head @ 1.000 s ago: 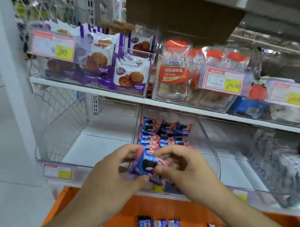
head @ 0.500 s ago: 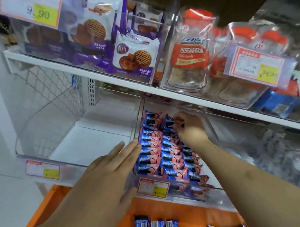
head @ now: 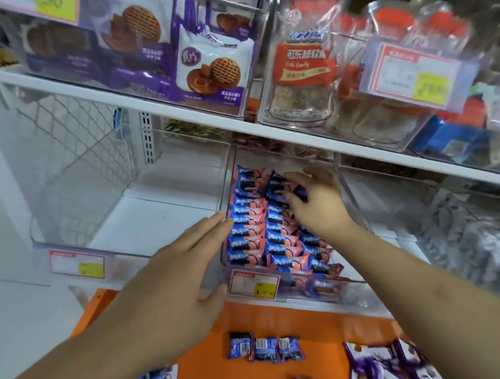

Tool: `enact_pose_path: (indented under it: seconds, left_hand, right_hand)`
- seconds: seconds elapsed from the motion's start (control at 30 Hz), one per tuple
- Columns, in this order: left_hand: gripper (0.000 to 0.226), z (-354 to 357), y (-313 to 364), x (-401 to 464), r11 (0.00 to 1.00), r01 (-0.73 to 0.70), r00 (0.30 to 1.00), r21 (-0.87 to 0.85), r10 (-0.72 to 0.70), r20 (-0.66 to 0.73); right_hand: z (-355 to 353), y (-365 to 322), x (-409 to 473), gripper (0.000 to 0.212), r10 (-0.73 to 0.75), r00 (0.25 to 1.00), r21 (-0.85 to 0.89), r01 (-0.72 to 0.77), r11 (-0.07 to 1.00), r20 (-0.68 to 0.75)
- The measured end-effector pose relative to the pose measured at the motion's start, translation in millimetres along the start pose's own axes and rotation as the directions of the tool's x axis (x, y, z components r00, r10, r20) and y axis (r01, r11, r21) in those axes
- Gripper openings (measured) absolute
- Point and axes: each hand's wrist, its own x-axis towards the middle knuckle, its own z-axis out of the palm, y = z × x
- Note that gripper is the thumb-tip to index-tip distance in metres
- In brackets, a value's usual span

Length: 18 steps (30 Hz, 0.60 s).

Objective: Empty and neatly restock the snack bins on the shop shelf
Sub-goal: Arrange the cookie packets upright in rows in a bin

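The left hand (head: 172,265) lay flat, fingers straight, against the outer left wall of the clear bin (head: 354,211) on the lower shelf (head: 148,221), likely to steady it. The right hand (head: 318,204) reached inside, fingers pinching one blue cookie packet (head: 300,192) at the back, apparently seating it in the third row. Three loose packets (head: 264,349) waited side by side on the orange crate (head: 318,326) below

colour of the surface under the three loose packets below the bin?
Orange, plain with no pattern; the three blue packets lie on it. Head view, the only one.
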Motion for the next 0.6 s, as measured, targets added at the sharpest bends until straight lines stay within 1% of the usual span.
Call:
enact_pose_path:
  seconds: [0.03,0.07,0.13,0.2,0.3,0.37,0.43,0.5,0.6]
  left_hand:
    - [0.086,0,2,-3,1.000,0.008,1.000,-0.010,-0.007,0.021]
    - [0.083,-3,8,-4,1.000,0.007,1.000,-0.005,-0.007,0.000]
    - [0.077,-6,21,-10,0.999,-0.037,0.999,-0.026,0.037,-0.021]
    - [0.072,-3,29,-14,0.997,-0.041,0.999,-0.058,0.039,-0.025]
    - [0.064,11,37,-24,0.995,-0.031,0.999,-0.100,0.035,0.034]
    - [0.057,26,38,-31,0.989,-0.011,0.995,-0.150,0.026,0.099]
    - [0.052,48,35,-39,0.986,0.015,0.985,-0.166,0.014,0.172]
    - [0.048,77,28,-48,0.989,0.036,0.969,-0.144,0.001,0.247]
    - [0.046,119,7,-63,0.996,0.058,0.927,-0.067,-0.029,0.375]
  right_hand:
    - [-12,-5,-14,0.045,-0.023,1.000,0.068,0.024,0.997,-0.018]
    - [-26,-11,-32,0.043,-0.048,0.998,0.127,0.052,0.991,-0.031]
    - [-55,-23,-72,0.039,-0.117,0.991,0.191,0.127,0.973,-0.064]
    - [-79,-34,-113,0.035,-0.161,0.983,0.260,0.178,0.949,-0.086]
    - [-93,-38,-167,0.031,-0.206,0.978,0.366,0.199,0.909,-0.021]
    - [-87,-34,-198,0.029,-0.243,0.967,0.406,0.191,0.894,0.079]
    - [-70,-23,-223,0.031,-0.259,0.936,0.384,0.155,0.910,0.237]
    - [-44,-2,-242,0.034,-0.236,0.889,0.264,0.137,0.955,0.392]
    - [-3,34,-261,0.041,-0.103,0.813,0.091,0.061,0.994,0.573]
